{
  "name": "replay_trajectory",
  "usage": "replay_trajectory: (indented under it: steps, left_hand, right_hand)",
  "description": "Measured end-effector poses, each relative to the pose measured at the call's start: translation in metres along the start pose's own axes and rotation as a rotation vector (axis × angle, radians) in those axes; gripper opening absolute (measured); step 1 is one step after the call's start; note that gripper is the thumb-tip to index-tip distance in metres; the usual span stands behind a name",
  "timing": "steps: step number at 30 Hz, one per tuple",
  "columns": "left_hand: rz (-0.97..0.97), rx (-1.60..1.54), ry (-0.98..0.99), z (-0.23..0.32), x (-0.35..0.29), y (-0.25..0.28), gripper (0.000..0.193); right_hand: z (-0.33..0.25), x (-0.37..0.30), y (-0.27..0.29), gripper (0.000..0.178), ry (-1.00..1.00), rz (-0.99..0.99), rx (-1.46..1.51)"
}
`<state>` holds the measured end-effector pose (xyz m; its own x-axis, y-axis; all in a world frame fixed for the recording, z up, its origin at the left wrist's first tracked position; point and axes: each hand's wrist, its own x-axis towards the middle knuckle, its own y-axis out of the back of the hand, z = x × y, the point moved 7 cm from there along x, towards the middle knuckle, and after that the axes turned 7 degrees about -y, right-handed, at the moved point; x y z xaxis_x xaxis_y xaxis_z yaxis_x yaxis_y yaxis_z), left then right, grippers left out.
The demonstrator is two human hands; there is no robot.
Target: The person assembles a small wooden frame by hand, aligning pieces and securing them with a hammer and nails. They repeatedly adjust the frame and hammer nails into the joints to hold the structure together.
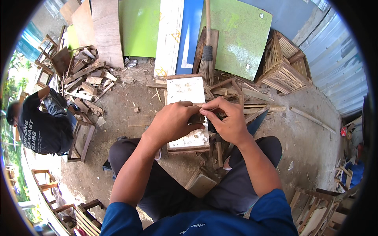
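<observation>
Dusty floor point(299, 145) | white panel point(184, 89), brown-stained, wooden end strips point(188, 150) | hands point(173, 121) point(229, 121) together above it, held item indistinct

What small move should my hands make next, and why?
Perhaps brace your left hand on the white-topped wooden bench: its fingertips sit close to those of your right hand, over that surface, so steadiness may help. What's between them is too hidden to tell.

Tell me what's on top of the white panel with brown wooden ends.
On the white panel, brown stains show. The left grip covers much of its middle, and a small dark piece shows between it and the right grip; the surface beneath is hidden.
</observation>
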<state>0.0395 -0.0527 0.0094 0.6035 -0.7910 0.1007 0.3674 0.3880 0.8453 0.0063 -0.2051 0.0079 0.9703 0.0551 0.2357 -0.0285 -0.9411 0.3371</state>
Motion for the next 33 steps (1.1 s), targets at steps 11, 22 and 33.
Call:
replay_trajectory:
  steps: [11, 22, 33]
  left_hand:
    - [0.011, 0.007, -0.01, 0.001, -0.001, -0.001, 0.039]
    - [0.077, 0.006, -0.04, 0.002, -0.001, 0.0, 0.033]
    - [0.074, -0.003, 0.001, 0.0, -0.002, -0.001, 0.03]
  right_hand:
    - [-0.006, -0.004, -0.002, 0.009, 0.136, 0.029, -0.078]
    - [-0.018, -0.008, -0.005, 0.017, 0.339, 0.059, -0.214]
    - [-0.011, -0.015, -0.006, 0.021, 0.395, 0.082, -0.185]
